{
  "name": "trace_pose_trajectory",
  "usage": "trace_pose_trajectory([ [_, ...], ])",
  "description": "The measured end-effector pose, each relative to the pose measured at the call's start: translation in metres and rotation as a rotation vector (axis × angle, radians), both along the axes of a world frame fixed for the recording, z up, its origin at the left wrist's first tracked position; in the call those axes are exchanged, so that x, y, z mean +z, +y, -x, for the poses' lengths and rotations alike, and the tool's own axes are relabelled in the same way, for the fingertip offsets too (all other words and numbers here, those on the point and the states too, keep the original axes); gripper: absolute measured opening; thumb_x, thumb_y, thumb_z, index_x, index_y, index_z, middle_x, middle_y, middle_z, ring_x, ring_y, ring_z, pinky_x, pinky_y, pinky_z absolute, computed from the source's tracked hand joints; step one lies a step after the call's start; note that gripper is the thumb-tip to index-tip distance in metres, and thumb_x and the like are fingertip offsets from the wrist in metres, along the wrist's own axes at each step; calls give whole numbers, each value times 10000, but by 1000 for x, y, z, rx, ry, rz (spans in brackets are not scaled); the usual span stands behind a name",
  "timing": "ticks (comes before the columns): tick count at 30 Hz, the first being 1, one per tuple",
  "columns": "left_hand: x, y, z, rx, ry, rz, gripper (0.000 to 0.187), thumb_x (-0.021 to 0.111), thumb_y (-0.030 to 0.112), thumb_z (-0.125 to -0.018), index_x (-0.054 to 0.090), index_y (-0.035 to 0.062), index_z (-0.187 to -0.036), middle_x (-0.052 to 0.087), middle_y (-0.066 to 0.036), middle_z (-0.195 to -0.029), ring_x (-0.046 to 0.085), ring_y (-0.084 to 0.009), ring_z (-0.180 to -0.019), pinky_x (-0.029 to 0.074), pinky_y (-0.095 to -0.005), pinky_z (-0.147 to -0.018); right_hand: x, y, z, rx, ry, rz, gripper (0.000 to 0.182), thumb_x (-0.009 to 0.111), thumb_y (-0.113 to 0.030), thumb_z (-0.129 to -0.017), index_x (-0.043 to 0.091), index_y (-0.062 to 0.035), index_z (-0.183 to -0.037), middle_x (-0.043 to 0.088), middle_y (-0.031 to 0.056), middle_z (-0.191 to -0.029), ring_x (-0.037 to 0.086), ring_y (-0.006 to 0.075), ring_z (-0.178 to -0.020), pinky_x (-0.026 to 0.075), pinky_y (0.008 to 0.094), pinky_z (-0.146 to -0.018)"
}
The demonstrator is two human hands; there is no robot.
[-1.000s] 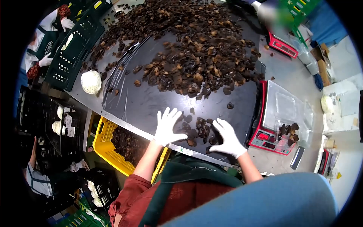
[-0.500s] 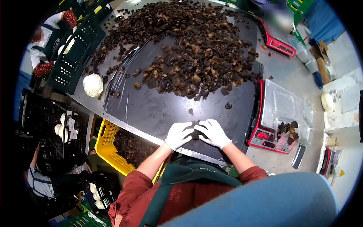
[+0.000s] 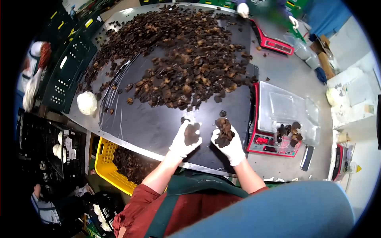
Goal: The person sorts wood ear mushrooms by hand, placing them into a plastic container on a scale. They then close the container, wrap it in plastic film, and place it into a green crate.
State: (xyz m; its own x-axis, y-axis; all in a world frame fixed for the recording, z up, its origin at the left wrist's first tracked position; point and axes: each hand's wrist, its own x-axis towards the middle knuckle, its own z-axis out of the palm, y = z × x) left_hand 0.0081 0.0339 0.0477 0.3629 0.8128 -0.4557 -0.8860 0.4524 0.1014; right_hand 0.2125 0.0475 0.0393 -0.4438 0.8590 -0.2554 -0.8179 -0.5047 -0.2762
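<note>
My white-gloved left hand (image 3: 181,144) is turned up, its fingers curled round a clump of dark brown mushrooms (image 3: 192,135). A second clump of brown mushrooms (image 3: 225,135) lies in my right hand (image 3: 234,149), fingers bent around it. Both hands hover over the near part of the black sheet (image 3: 158,131), apart from each other. Beyond them a large heap of similar mushrooms (image 3: 186,75) spreads over the table. To the right, a clear plastic tub (image 3: 278,137) with several mushroom pieces sits at the front of a red scale (image 3: 260,149).
A white, round lump (image 3: 87,103) rests at the table's left, beside a dark green crate (image 3: 63,85). Below the edge stands a yellow crate (image 3: 104,160) of mushrooms. Another red scale (image 3: 278,46) is at the far right, near a co-worker's gloved hand (image 3: 243,10).
My hands were together, palms down, over a dark clump on the sheet. They have parted and turned up, each holding mushrooms. The view has shifted a little.
</note>
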Motion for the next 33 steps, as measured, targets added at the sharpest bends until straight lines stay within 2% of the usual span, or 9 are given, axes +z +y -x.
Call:
trace_pose_trajectory([
  [5,20,12,-57,-128,-110,-89,258,524,401,-954,585,150,-954,606,-31,-1058,565,-178,-782,451,-339,-667,48,-10,-50,-146,206,284,251,365,-162,-995,508,-40,-1162,501,54,-944,488,158,-750,464,334,-670],
  [8,25,23,-94,-220,-113,-136,268,499,395,-965,610,154,-931,609,-42,-1107,562,-187,-769,465,-339,-656,55,-19,-89,-197,228,153,271,373,-169,-993,508,-42,-1190,536,77,-985,512,186,-783,471,347,-664],
  [11,46,38,-136,-283,-157,-48,244,570,393,-930,677,176,-959,683,-61,-1029,612,-220,-670,547,-393,-634,93,-31,-126,-359,-231,22,332,417,-257,-989,515,-81,-1253,582,102,-1145,567,252,-844,484,377,-690],
  [13,63,50,-169,-304,-105,-107,252,575,375,-936,638,132,-943,660,-73,-972,642,-216,-761,535,-354,-655,102,-30,-166,-403,98,-130,337,462,-261,-978,515,-66,-1248,587,120,-1150,604,291,-884,524,414,-716],
  [18,99,69,-261,-346,480,-523,273,654,116,-878,581,17,-1121,601,-64,-990,567,-141,-923,493,-293,-798,125,-18,-246,-963,-1122,-379,283,569,-113,-928,566,3,-1185,644,131,-1109,620,188,-967,499,317,-857],
  [22,71,63,-328,123,1250,-1285,292,680,268,-860,615,46,-1039,606,-159,-1087,598,-281,-1004,469,-391,-906,96,-6,-272,-708,-1729,-570,289,622,-54,-862,605,-20,-1149,646,113,-1101,607,199,-1019,471,318,-916],
  [24,54,60,-327,-7,1493,-1501,344,662,343,-856,624,54,-1040,587,-199,-1123,591,-343,-1021,455,-421,-931,81,-9,-272,-550,-1980,-675,421,669,-117,-814,579,-44,-1219,589,137,-1184,538,275,-1127,400,365,-1020],
  [29,65,88,-315,-165,1645,-1682,306,513,274,-929,587,89,-1160,578,-169,-1177,577,-348,-1056,450,-435,-942,80,-8,-276,-673,-1328,-469,437,505,-222,-976,465,26,-1334,556,118,-1266,499,198,-1201,351,322,-1054],
  [33,62,116,-300,-178,1198,-1376,315,361,214,-1017,563,60,-1204,587,-121,-1170,558,-238,-1118,394,-346,-1006,71,3,-268,-940,-1029,-403,432,456,-310,-996,527,19,-1268,586,113,-1192,539,208,-1138,397,361,-1023],
])
